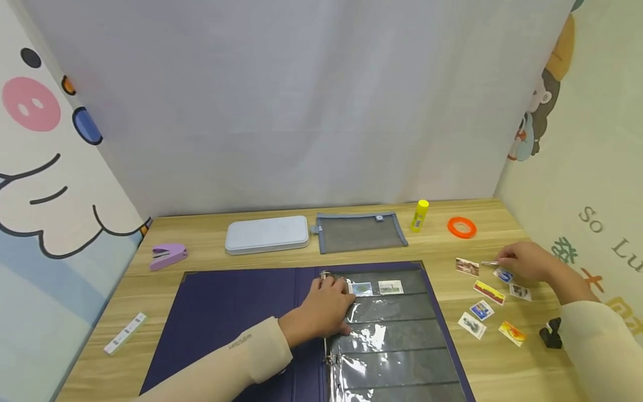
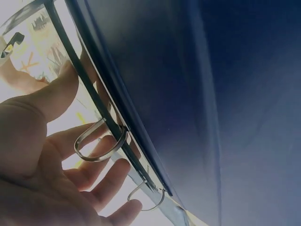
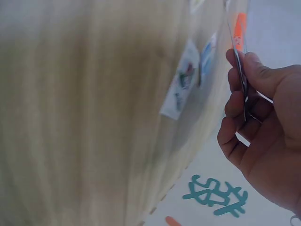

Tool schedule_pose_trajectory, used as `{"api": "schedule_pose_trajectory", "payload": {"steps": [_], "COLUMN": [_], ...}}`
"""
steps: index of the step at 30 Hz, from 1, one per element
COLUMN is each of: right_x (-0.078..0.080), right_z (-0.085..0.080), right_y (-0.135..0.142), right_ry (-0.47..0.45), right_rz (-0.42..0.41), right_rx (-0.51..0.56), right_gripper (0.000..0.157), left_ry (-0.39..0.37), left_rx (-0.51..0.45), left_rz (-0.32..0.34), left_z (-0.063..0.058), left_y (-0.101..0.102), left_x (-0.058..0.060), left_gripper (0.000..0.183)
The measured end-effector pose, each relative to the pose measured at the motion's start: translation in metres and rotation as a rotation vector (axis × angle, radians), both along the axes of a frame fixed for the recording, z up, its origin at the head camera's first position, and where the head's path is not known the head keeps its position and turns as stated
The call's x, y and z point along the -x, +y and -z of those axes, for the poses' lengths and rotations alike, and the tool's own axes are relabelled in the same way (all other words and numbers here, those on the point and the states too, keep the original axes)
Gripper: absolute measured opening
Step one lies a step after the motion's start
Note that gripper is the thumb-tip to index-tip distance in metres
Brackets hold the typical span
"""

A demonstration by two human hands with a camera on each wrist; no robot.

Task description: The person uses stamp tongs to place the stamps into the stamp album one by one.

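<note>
Right of the album (image 1: 231, 301), right fingers (image 3: 233, 104) clamp tweezers (image 1: 489, 263), apparently just off the brown stamp (image 1: 467, 266), which a skewed pinch could crease, while left fingers (image 2: 108, 186) lie apart on the album.

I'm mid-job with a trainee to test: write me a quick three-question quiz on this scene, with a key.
1. Which tool does the right hand hold?

2. True or false: in the head view, the yellow cylindrical glue stick is to the left of the flat orange ring.

3. Count: how many small rectangular paper stamps show in the top strip of the black pocketed album page?

Key
1: thin silver metal tweezers
2: true
3: two
</note>
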State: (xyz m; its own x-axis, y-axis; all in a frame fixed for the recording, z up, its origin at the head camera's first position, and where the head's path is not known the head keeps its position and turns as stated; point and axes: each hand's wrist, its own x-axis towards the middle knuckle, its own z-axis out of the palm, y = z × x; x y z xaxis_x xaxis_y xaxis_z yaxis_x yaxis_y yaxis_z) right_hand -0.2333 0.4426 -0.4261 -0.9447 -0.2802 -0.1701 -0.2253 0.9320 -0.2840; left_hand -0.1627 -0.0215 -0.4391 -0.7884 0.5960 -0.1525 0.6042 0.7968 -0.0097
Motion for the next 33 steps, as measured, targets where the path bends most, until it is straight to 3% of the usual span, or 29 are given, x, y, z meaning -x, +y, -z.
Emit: {"api": "schedule_pose_trajectory", "payload": {"steps": [7,14,19,25,33], "right_x": [0.002,0.0,-0.002,0.002,0.004], "right_z": [0.008,0.009,0.003,-0.013,-0.015], "right_y": [-0.004,-0.009,-0.018,-0.058,-0.128], "right_ry": [0.02,-0.076,-0.044,0.079,0.097], "right_rz": [-0.011,-0.033,-0.027,-0.098,-0.166], "right_rx": [0.018,0.038,0.068,0.114,0.19], "right_gripper": [0.016,0.012,0.013,0.014,0.009], "left_ry": [0.0,-0.089,-0.145,-0.149,-0.131], "left_rx": [-0.074,-0.124,-0.145,-0.181,-0.183], "left_rz": [-0.018,-0.044,-0.063,-0.077,-0.065], "left_z": [0.004,0.006,0.006,0.005,0.006], "left_y": [0.0,0.004,0.005,0.0,0.001], "left_x": [0.001,0.005,0.009,0.012,0.012], "left_gripper": [0.06,0.06,0.066,0.065,0.064]}}
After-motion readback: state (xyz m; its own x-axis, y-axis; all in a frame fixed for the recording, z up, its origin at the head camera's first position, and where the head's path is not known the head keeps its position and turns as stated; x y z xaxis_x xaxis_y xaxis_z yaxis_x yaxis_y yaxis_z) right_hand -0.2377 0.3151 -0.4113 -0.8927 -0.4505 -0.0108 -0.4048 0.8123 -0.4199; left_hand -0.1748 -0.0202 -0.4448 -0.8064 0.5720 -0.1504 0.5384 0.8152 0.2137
